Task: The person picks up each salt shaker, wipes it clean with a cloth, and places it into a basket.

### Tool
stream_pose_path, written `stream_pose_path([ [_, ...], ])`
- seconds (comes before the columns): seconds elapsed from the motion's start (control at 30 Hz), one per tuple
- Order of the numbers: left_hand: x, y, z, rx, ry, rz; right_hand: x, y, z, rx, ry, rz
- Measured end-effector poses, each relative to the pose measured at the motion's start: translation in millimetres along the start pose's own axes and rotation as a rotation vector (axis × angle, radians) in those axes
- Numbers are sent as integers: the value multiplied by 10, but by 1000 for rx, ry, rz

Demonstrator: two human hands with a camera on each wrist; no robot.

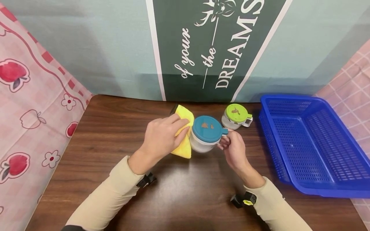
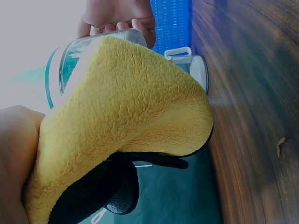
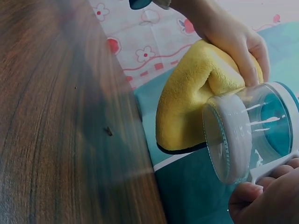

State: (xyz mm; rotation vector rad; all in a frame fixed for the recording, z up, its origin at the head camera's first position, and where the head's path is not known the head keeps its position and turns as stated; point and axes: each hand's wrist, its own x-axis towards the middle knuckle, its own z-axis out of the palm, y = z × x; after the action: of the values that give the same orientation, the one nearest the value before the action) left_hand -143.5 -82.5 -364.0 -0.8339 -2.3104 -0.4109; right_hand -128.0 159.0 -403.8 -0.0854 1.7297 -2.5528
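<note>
A clear glass jar point(image 1: 201, 145) with a blue lid point(image 1: 207, 129) and white handle is held above the table by my right hand point(image 1: 234, 148), whose fingers grip the handle. Brown smudges mark the lid. In the right wrist view, whitish contents lie near the base of the jar point(image 3: 229, 135). My left hand point(image 1: 160, 136) pinches a yellow plush cloth point(image 1: 184, 148) with a dark edge against the jar's side. That cloth point(image 2: 131, 93) fills much of the left wrist view, hiding most of the left fingers. Behind the jar stands a smaller jar with a smudged green lid point(image 1: 236, 113).
A blue plastic basket point(image 1: 274, 144) stands at the right of the brown wooden table point(image 1: 185, 199). A green printed cloth backdrop point(image 1: 115, 64) hangs behind, with a pink patterned one point(image 1: 37, 106) at the left. A small brown scrap point(image 2: 281, 146) lies on the table.
</note>
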Motion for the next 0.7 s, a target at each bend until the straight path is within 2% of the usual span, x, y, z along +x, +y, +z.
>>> stream_pose_path([
  [0.33,10,-4,-6,-87,-42,-49,-9,11,-50,-16,-75,-29],
  [0.53,42,-56,-5,-140,-82,-28,-7,10,-69,-51,-139,-48],
  [0.7,76,-125,8,-200,-152,-22,-6,19,-77,-76,-168,-48],
])
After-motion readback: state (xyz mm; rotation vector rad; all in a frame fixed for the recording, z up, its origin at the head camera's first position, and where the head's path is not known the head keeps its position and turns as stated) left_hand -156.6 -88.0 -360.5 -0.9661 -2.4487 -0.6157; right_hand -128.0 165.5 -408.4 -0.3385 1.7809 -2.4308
